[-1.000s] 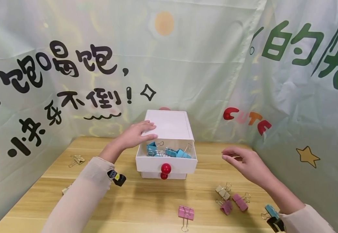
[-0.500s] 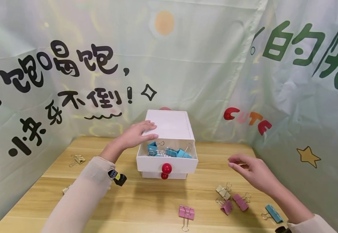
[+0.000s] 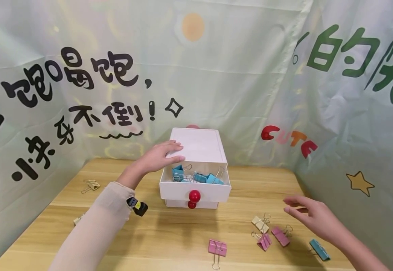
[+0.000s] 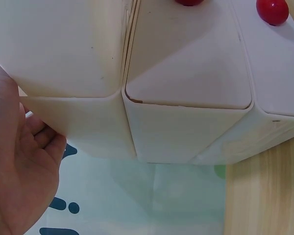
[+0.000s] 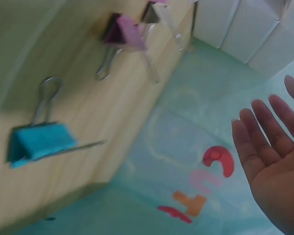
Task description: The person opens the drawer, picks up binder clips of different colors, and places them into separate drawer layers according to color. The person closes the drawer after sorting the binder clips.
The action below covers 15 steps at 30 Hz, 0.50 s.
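A white drawer box point(image 3: 196, 143) stands at the back of the table, its top drawer point(image 3: 177, 190) pulled out by a red knob point(image 3: 194, 195). Several blue binder clips point(image 3: 201, 177) lie inside that drawer. My left hand point(image 3: 157, 156) rests on the box's top left edge, thumb near the front edge; the left wrist view shows its fingers point(image 4: 46, 139) against the box's side. Holding nothing, my right hand point(image 3: 313, 214) hovers at the right with relaxed fingers. Below it on the table is a blue binder clip point(image 3: 319, 250), also large in the right wrist view.
Two pink binder clips point(image 3: 280, 236) and a cream one point(image 3: 260, 224) lie grouped right of centre. A further pink clip point(image 3: 217, 248) lies at the front. Cream clips point(image 3: 91, 185) are at the left. A printed cloth backdrop point(image 3: 233, 75) borders the table at the back and sides.
My right hand has moved right and down, away from the drawer and closer to the loose blue clip. My left hand has stayed on the box.
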Tool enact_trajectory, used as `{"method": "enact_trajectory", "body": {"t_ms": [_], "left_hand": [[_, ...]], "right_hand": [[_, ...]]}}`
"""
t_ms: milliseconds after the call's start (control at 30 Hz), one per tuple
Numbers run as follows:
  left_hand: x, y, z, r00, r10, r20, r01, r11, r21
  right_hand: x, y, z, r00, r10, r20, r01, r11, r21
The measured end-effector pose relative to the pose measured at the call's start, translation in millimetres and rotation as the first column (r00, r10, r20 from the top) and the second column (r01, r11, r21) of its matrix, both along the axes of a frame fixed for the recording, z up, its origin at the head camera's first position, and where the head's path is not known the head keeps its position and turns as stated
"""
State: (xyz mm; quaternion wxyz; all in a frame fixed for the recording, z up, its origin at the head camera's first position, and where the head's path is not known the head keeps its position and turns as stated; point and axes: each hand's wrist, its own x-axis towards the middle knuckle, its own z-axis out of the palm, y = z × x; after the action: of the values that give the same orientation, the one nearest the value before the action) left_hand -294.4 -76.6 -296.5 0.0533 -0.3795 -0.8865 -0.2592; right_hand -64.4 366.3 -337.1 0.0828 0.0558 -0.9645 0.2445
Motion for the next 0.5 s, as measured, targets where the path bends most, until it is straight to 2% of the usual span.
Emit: {"method": "enact_trajectory", "body": {"t_ms": [367, 500], "left_hand": [[1.0, 1, 1.1, 1.000, 0.013, 0.022, -0.012, 1.000, -0.005], [1.2, 1, 1.2, 1.000, 0.012, 0.022, -0.012, 1.000, -0.003]], "right_hand": [[19.3, 43, -23.4, 0.989, 0.056, 0.136, -0.074, 0.989, 0.129], [23.7, 58, -30.5, 0.978, 0.058, 0.202, -0.083, 0.990, 0.118]]}}
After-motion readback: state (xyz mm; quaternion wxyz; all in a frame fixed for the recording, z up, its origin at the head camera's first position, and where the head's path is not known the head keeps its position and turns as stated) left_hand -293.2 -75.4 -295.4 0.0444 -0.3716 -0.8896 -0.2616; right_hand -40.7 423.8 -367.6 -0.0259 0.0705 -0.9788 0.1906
